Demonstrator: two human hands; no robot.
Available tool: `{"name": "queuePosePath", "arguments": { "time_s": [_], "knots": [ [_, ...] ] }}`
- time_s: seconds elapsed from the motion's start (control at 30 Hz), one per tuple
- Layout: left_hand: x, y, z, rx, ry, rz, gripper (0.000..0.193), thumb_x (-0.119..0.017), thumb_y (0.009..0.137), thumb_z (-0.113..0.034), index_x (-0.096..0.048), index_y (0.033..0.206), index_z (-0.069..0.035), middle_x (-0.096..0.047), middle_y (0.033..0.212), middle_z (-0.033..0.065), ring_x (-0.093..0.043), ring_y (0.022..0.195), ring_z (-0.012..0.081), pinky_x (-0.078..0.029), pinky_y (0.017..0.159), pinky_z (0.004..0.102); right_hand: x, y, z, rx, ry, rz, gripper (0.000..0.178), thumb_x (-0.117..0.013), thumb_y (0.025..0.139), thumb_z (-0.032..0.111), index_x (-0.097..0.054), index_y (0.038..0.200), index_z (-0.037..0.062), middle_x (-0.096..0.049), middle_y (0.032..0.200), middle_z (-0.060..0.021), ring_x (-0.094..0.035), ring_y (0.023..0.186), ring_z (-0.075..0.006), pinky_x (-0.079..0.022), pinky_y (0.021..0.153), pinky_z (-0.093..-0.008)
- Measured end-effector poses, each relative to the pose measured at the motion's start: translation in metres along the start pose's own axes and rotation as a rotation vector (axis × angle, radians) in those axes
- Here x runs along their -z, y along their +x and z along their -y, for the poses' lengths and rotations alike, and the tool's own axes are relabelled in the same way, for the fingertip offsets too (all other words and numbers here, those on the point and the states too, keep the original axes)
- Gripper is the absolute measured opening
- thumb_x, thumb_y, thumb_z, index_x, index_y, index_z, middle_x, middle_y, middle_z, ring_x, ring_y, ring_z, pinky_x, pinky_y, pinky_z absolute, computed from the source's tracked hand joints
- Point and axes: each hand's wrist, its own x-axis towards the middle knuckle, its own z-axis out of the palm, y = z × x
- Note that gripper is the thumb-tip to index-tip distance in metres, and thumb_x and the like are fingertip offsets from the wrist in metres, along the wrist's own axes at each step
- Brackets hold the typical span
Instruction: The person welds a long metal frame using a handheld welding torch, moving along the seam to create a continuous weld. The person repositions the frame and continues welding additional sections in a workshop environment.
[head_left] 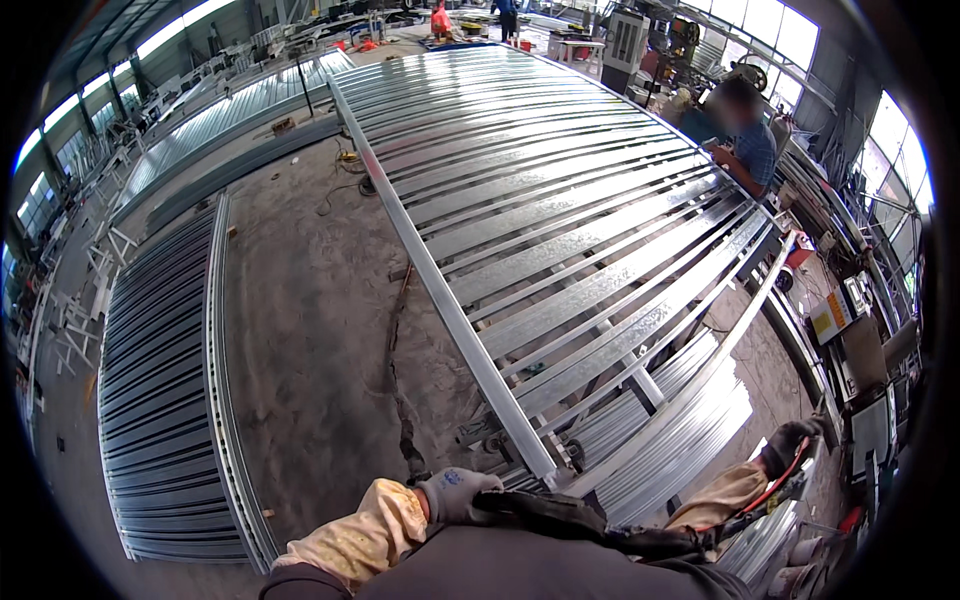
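My left hand (458, 494), in a grey glove, is closed low in front of me, just left of the near corner of a large slatted metal panel frame (455, 310). A black strap-like piece (550, 512) covers its fingertips, so what it grips is hidden. Out to the right, my right hand (788, 446) wears a dark glove and looks curled closed; its grip is too dark to make out. An orange-red cable (778, 487) runs along my right forearm. Between my hands, a long pale metal bar (690, 390) slants away beside the panel's near end.
Loose metal strips (670, 450) lie stacked under the panel's near end. To the left rests another slatted panel (165, 390) on the concrete floor (300, 350). A person in a blue shirt (757, 155) stands at the panel's far right side. Machines and a control box (832, 315) line the right.
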Motion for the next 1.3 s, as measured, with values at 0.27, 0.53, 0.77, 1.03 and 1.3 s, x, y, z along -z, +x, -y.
{"name": "queuePosePath", "arguments": {
  "time_s": [0.27, 0.53, 0.77, 1.03, 1.3],
  "knots": [
    [0.006, 0.033, -0.008, -0.057, 0.100, 0.137, 0.048, -0.076, 0.071, -0.035, -0.062, 0.110, -0.011, -0.068, 0.096, 0.0130, -0.065, 0.093, 0.0336, -0.050, 0.080, 0.0401, -0.044, -0.039, 0.000, -0.091, 0.326, 0.238, 0.026, -0.050, 0.098, 0.023, -0.058, 0.110, 0.0025, -0.058, 0.090, -0.0009, -0.058, 0.080, -0.0133, -0.048, 0.076, -0.0294],
    [-0.051, 0.109, -0.008, -0.301, 0.224, 0.319, 0.045, -0.074, 0.073, -0.025, -0.060, 0.113, -0.010, -0.065, 0.105, 0.0143, -0.062, 0.100, 0.0362, -0.048, 0.086, 0.0423, -0.137, -0.008, 0.009, -0.433, 0.940, 0.672, 0.025, -0.050, 0.098, 0.022, -0.057, 0.112, 0.0034, -0.057, 0.089, 0.0009, -0.059, 0.078, -0.0123, -0.049, 0.075, -0.0296],
    [-0.065, 0.134, -0.004, -0.315, 0.285, 0.442, 0.046, -0.075, 0.074, -0.028, -0.059, 0.113, -0.008, -0.063, 0.104, 0.0158, -0.060, 0.102, 0.0381, -0.047, 0.087, 0.0435, -0.178, -0.034, -0.029, -0.796, 1.298, 0.834, 0.024, -0.050, 0.098, 0.021, -0.056, 0.114, 0.0042, -0.056, 0.088, 0.0026, -0.059, 0.077, -0.0115, -0.049, 0.075, -0.0299],
    [-0.052, 0.135, 0.016, -0.245, -0.172, 0.571, 0.050, -0.071, 0.083, -0.020, -0.055, 0.128, -0.004, -0.060, 0.123, 0.0116, -0.055, 0.117, 0.0221, -0.043, 0.102, 0.0350, -0.208, -0.094, -0.042, -0.926, 1.220, 0.687, 0.021, -0.049, 0.099, 0.020, -0.054, 0.110, 0.0032, -0.058, 0.089, 0.0009, -0.058, 0.077, -0.0102, -0.050, 0.069, -0.0275],
    [0.047, 0.177, -0.061, -0.179, -1.187, -0.113, 0.064, -0.057, 0.096, -0.041, -0.033, 0.144, -0.005, -0.058, 0.119, 0.0090, -0.059, 0.103, 0.0175, -0.049, 0.093, 0.0348, -0.230, -0.135, -0.083, -1.094, 1.206, 0.664, 0.032, -0.046, 0.100, 0.023, -0.051, 0.121, -0.0006, -0.062, 0.099, -0.0079, -0.061, 0.083, -0.0199, -0.054, 0.075, -0.0360]
  ]
}}
